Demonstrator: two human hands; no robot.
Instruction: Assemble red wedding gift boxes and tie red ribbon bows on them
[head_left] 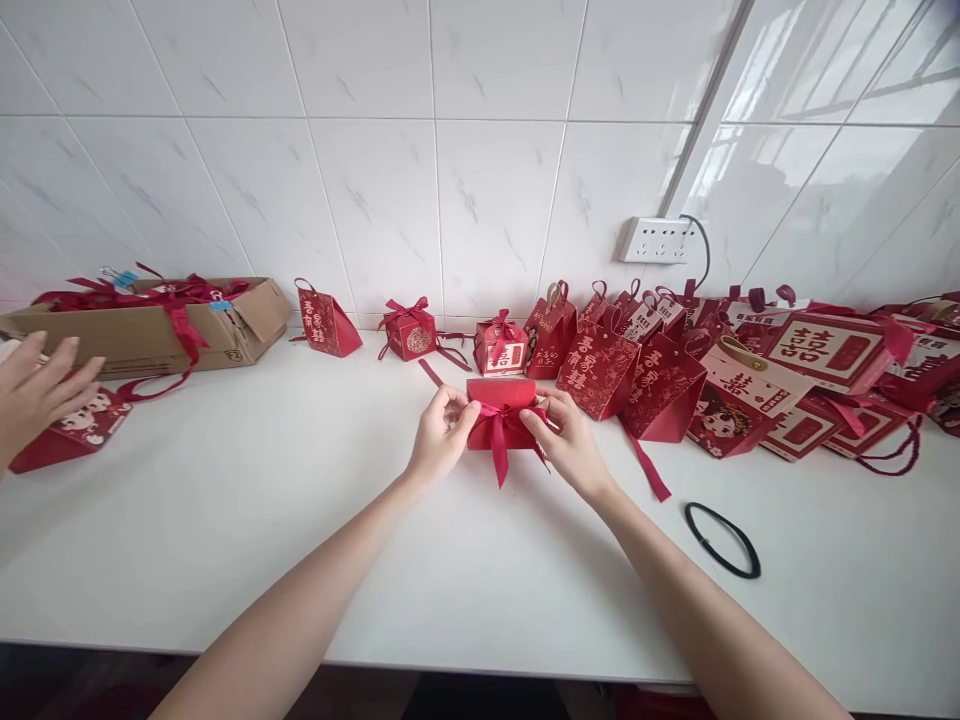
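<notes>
A small red gift box [501,389] is between my two hands near the middle of the white table. A dark red ribbon [499,450] is tied in a bow across its front, with a tail hanging down. My left hand [444,430] pinches the bow's left side between thumb and fingers. On the other side, my right hand [566,440] grips the bow's right part, its fingertips partly behind the box. Just behind stands a box with a ribbon bow [502,350], and a cube-shaped red box [410,335] sits to its left.
At the left, another person's hand [45,385] is over a red box [79,425]. A cardboard box [150,345] of ribbons stands behind it. Many red gift boxes [664,390] crowd the right side. A black hair tie [721,540] lies in front. A power strip [658,240] is on the wall.
</notes>
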